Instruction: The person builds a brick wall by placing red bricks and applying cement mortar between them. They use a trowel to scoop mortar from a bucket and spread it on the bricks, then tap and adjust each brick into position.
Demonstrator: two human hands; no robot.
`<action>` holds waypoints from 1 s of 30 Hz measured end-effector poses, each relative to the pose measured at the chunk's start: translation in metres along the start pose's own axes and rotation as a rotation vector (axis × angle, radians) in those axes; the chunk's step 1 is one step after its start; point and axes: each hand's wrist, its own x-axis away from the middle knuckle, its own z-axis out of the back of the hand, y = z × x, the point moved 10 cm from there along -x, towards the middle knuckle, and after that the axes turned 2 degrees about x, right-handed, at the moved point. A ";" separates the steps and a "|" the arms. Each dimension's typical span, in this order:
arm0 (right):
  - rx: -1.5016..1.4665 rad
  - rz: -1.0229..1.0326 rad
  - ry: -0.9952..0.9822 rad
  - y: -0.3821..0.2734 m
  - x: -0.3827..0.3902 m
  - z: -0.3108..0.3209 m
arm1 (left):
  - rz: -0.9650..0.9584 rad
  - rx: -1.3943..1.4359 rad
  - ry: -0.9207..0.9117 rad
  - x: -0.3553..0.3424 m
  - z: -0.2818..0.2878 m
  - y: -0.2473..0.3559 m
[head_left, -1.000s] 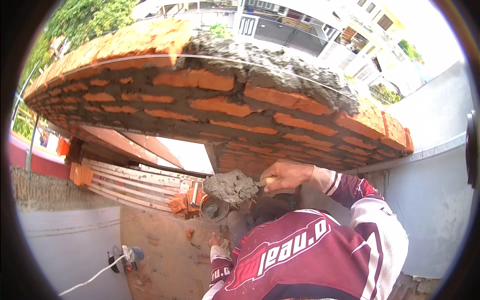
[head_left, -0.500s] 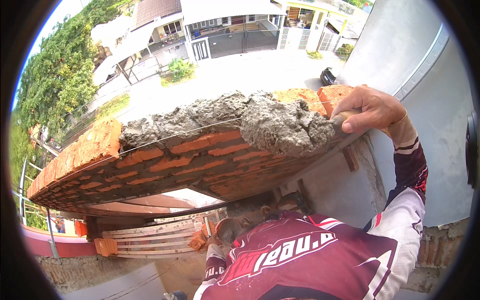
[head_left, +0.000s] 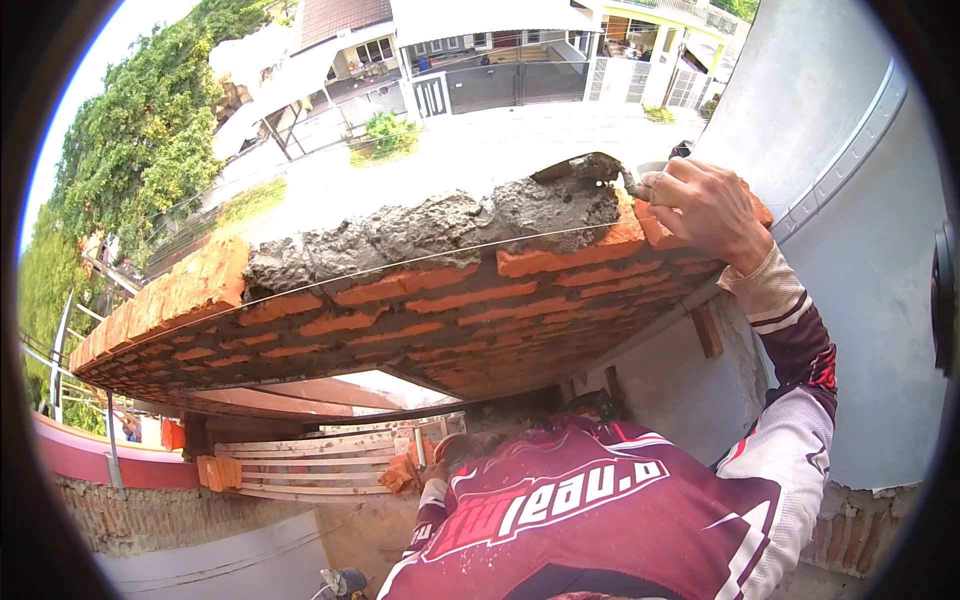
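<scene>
My right hand [head_left: 705, 205] is closed round the handle of a trowel at the right end of the brick wall [head_left: 430, 300]. The trowel blade [head_left: 575, 165], tilted and partly coated, sits over the far edge of the wall top, against the wet grey mortar [head_left: 420, 230]. That mortar lies in a thick, rough bed between orange bricks at both ends. Low in the view, my left hand [head_left: 435, 472] is small and mostly hidden by my sleeve and body, beside a round container [head_left: 458, 448]; its fingers do not show clearly.
A thin white string [head_left: 400, 262] runs along the wall's near top edge. At right rises a smooth grey wall [head_left: 850, 200]. Below are wooden slats [head_left: 310, 465] and loose bricks [head_left: 400, 472]. Beyond lie a bright street, houses and trees.
The mortar load on the trowel has come down onto the wall top. My right hand has shifted slightly, and the trowel now sits farther back, its blade tilted at the far edge.
</scene>
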 end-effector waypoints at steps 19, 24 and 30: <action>0.489 0.189 -0.082 0.028 0.051 0.022 | 0.004 0.014 0.024 -0.008 0.012 -0.002; 0.426 0.053 -0.018 0.025 0.037 0.051 | 0.001 0.016 0.008 -0.012 0.005 0.002; 0.355 0.171 0.117 -0.039 -0.008 0.030 | -0.028 0.025 0.005 -0.020 0.007 0.009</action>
